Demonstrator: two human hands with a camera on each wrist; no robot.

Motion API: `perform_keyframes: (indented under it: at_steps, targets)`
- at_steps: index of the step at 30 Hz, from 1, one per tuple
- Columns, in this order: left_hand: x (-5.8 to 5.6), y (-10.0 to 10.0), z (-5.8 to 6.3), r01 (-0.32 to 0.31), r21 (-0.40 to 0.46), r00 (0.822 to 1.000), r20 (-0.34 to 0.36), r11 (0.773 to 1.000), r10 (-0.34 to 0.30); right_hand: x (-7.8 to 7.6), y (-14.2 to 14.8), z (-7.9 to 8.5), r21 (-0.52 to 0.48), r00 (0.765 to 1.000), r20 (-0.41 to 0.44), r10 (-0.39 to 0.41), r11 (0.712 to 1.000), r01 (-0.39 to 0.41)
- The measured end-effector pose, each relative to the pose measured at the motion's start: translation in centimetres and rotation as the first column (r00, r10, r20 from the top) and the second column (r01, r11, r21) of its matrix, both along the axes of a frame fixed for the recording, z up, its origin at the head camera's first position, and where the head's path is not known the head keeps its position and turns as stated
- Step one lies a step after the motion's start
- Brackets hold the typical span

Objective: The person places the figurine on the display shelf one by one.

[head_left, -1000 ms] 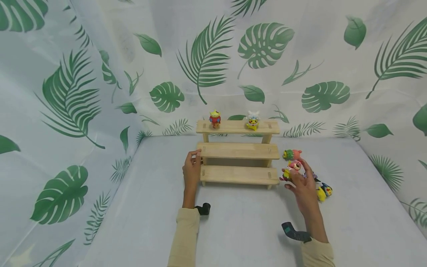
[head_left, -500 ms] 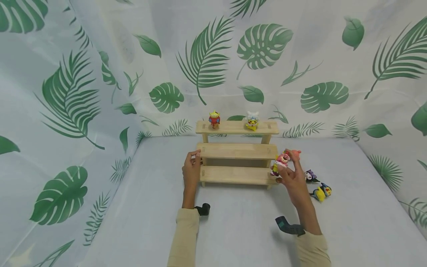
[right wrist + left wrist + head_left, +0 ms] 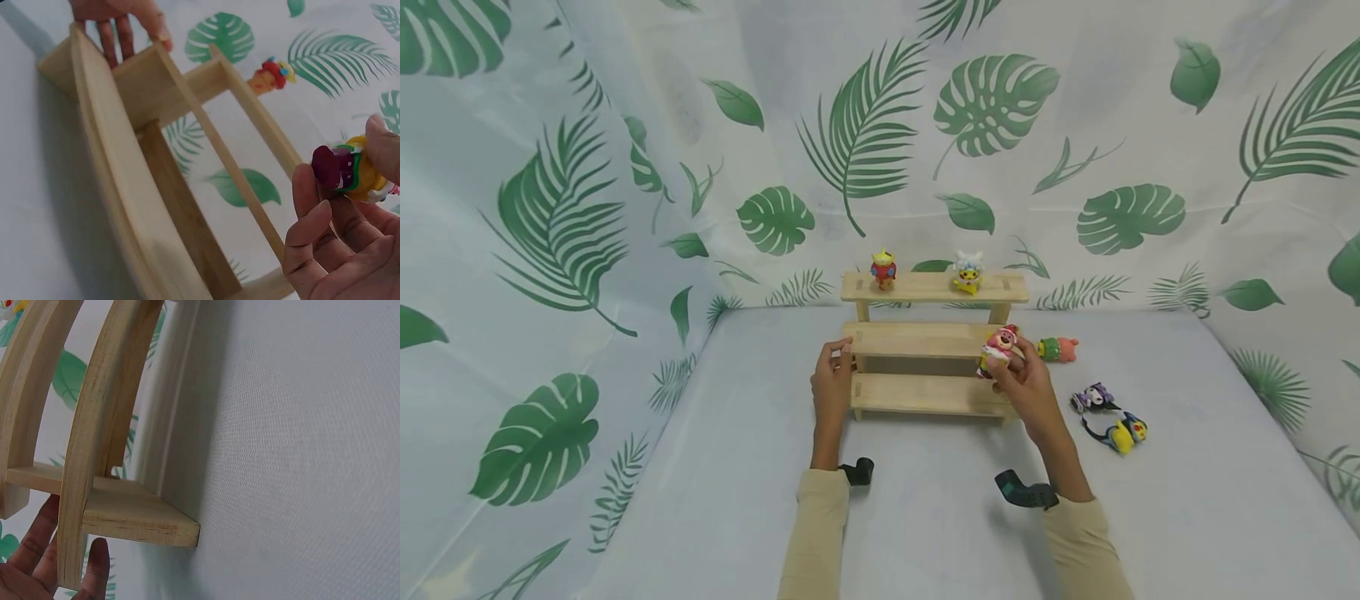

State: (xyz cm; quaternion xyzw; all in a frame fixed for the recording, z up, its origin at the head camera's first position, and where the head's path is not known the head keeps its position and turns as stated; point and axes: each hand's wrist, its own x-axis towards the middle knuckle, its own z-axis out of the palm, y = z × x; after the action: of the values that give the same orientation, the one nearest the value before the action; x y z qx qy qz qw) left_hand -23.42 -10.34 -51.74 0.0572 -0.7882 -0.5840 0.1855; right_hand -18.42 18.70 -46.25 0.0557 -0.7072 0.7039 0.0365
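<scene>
Three flat boards of pale wood make up my stepped shelf (image 3: 917, 340), standing on the white tabletop (image 3: 940, 508). My left hand (image 3: 832, 387) grips the left end of the shelf's middle board; the left-wrist view shows the wood between thumb and fingers, which the head view largely hides.

My right hand (image 3: 1030, 392) pinches a small plastic figurine with a pink face, red hat and yellow body (image 3: 998, 350). I hold it clear of the tabletop, by the right end of the shelf; from the head view I cannot tell whether it touches the middle board. Its face and hat show there, while the right-wrist view gives me its purple underside and a green band.

On the shelf's top board a red figurine with a yellow head (image 3: 883, 271) stands toward the left, and a yellow figurine in a fluffy white hood (image 3: 967, 273) toward the right. Only the head view takes in the three to the right of the shelf: a green-and-pink figurine (image 3: 1058, 349) lying nearest it, then a purple, black and white figurine (image 3: 1095, 397), and just beside that a yellow figurine with blue-black trim (image 3: 1126, 433).
</scene>
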Motion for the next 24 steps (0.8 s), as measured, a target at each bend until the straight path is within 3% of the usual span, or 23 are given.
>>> perform_keyframes:
  at_steps: [4,9,16,24]
  targets:
    - [0.1,0.1,-0.1,0.003,0.01,1.0,0.0,1.0,-0.003,-0.6,-0.9,0.2,0.101,0.999,-0.041,-0.012,0.995,0.016]
    - [0.1,0.1,0.0,0.006,0.014,1.0,-0.014,1.0,-0.006,-1.5,-1.9,0.8,0.15,0.993,-0.118,0.01,0.989,0.008]
    - [-0.1,0.1,-0.1,0.0,0.011,1.0,-0.003,1.0,0.0,-3.1,-4.1,1.9,0.204,0.991,-0.124,0.041,0.979,-0.015]
    - [0.0,0.1,0.1,-0.005,0.019,1.0,-0.005,1.0,0.005,-4.8,-7.3,1.9,0.292,0.98,-0.167,0.105,0.955,-0.052]
